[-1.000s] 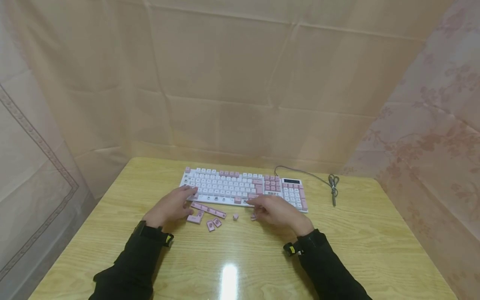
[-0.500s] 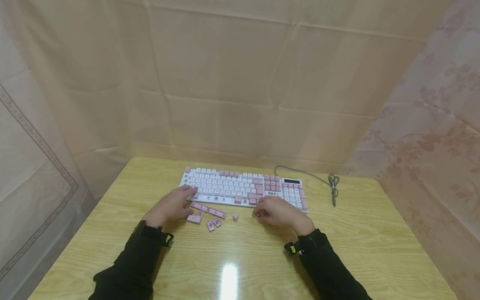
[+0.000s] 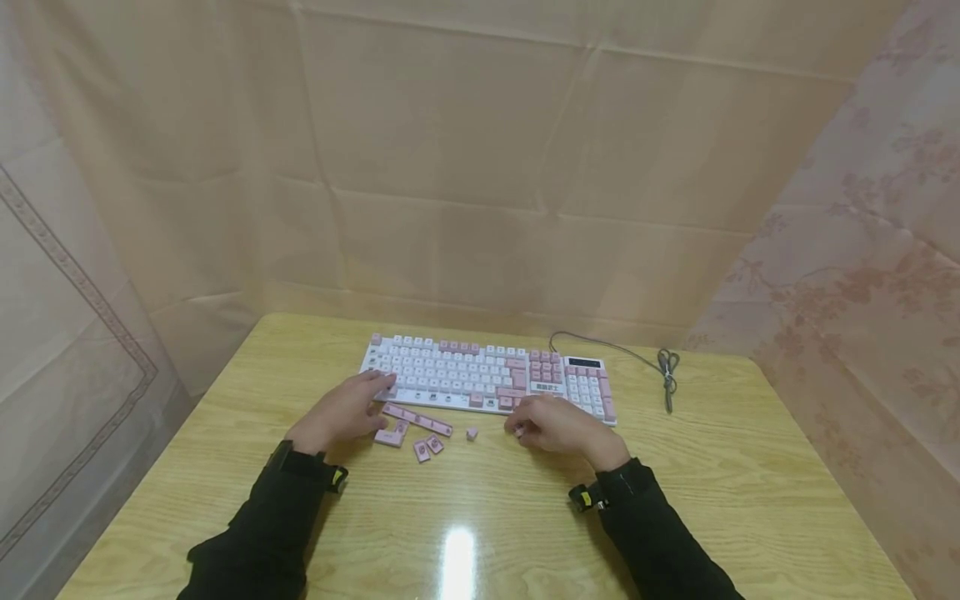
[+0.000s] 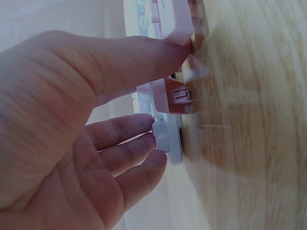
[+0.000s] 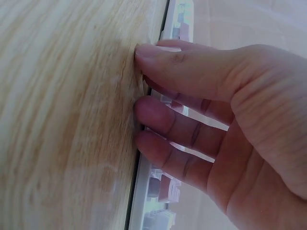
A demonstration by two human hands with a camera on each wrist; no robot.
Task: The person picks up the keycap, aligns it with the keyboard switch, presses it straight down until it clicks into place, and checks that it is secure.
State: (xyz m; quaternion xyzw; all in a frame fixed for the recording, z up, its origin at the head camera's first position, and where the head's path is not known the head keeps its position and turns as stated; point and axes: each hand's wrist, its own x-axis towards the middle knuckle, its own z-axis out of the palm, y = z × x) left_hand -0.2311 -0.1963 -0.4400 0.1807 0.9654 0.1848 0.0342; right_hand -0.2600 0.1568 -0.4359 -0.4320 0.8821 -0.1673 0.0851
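Note:
A white and pink keyboard point(image 3: 442, 375) lies at the back of the table, its front row showing bare key spots left of centre. My left hand point(image 3: 341, 414) rests its fingers on the keyboard's left end. Its thumb is beside the loose pink keycaps; in the left wrist view one keycap point(image 4: 165, 98) shows its stem. My right hand point(image 3: 562, 427) pinches a small pink keycap point(image 3: 519, 432) just in front of the keyboard; in the right wrist view the fingers mostly hide it. A long pink space bar point(image 3: 417, 418) lies slanted between the hands.
More loose pink keycaps lie in front of the keyboard: an angular piece point(image 3: 387, 438), two close together point(image 3: 421, 451) and a single one point(image 3: 471, 433). A bundled cable point(image 3: 667, 371) lies to the right. A beige cloth point(image 3: 480, 167) hangs behind the wooden table point(image 3: 712, 483).
My right hand has drawn its fingers back from the keyboard's front edge and curled them round the small keycap on the table. The left hand stays in place.

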